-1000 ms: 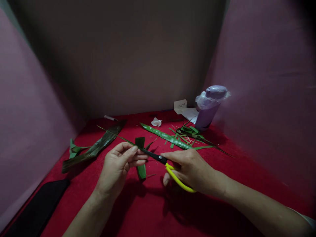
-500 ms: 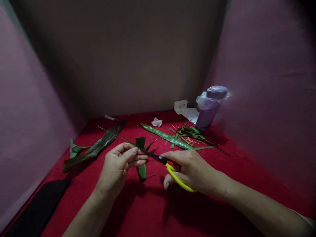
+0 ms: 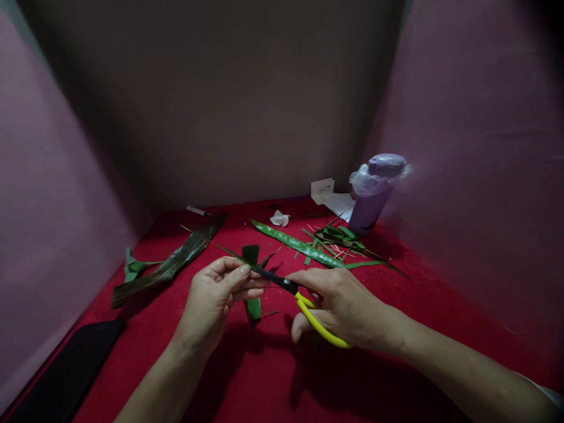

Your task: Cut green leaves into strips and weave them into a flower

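While a flat black item [image 3: 68, 370] is seen at eight o'clock from the hands, low on the red surface [image 3: 259, 388], the yellow-handled scissors [image 3: 291, 286] are gripped by the right hand [image 3: 348, 305], its fingers clamped about the handles and the index finger laid toward the pivot. How far the blades are parted cannot be told. At the blades' far end, a narrow leaf strip [image 3: 232, 254] is pinched between thumb and forefinger of the left hand [image 3: 215, 296], its thin end pointed to ten o'clock; the other left fingers are loosely extended. Behind these fingers, a short green leaf piece [image 3: 252, 309] is partly hidden.

At nine o'clock a folded leaf piece [image 3: 134, 267] is placed beside a broad dark leaf [image 3: 176, 262]. A long green leaf [image 3: 295, 241] is laid at one o'clock, with leaf scraps [image 3: 341, 236] heaped at two. Farther off, a crumpled white scrap [image 3: 279, 218] is found just past twelve, a white tube-like item [image 3: 198, 210] between ten and eleven, and a plastic-lined purple bin [image 3: 371, 207] at two.
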A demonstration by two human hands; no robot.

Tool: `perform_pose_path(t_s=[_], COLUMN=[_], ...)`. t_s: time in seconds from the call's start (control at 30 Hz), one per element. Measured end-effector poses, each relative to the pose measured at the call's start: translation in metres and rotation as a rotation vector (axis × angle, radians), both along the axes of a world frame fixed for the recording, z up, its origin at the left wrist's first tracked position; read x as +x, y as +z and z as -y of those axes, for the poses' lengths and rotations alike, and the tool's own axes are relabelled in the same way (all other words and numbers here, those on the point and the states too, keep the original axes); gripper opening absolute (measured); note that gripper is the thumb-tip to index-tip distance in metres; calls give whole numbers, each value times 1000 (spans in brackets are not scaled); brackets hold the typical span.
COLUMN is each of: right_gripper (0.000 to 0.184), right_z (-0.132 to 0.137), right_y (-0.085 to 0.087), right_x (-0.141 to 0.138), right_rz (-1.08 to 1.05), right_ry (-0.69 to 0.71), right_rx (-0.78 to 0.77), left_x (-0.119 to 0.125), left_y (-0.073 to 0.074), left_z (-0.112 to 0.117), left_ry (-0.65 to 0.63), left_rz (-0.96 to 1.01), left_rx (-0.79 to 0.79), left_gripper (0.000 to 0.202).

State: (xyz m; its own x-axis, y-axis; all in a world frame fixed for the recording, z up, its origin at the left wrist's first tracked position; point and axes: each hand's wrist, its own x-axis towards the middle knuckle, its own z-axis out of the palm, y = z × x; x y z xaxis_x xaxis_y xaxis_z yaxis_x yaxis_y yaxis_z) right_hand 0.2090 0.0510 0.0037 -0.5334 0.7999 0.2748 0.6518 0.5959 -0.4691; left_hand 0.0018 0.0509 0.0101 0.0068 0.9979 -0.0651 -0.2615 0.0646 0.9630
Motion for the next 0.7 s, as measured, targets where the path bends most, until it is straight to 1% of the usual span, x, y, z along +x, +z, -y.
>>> perform_pose_path(t_s=[0.23, 0.47, 0.7], right_gripper=[49, 34, 27], right_z=[1, 1, 0], right_y=[-1, -2, -7], right_x=[-1, 0, 0], right_rz=[-12, -39, -67], right_ry=[11, 27, 22], right_rx=[16, 3, 17], left_x=[2, 2, 1], left_y=[2, 1, 0], left_z=[1, 0, 1], left_ry=[-12, 2, 13], left_rz=[17, 11, -9], left_rx=[-11, -9, -23], left_gripper=[13, 13, 12])
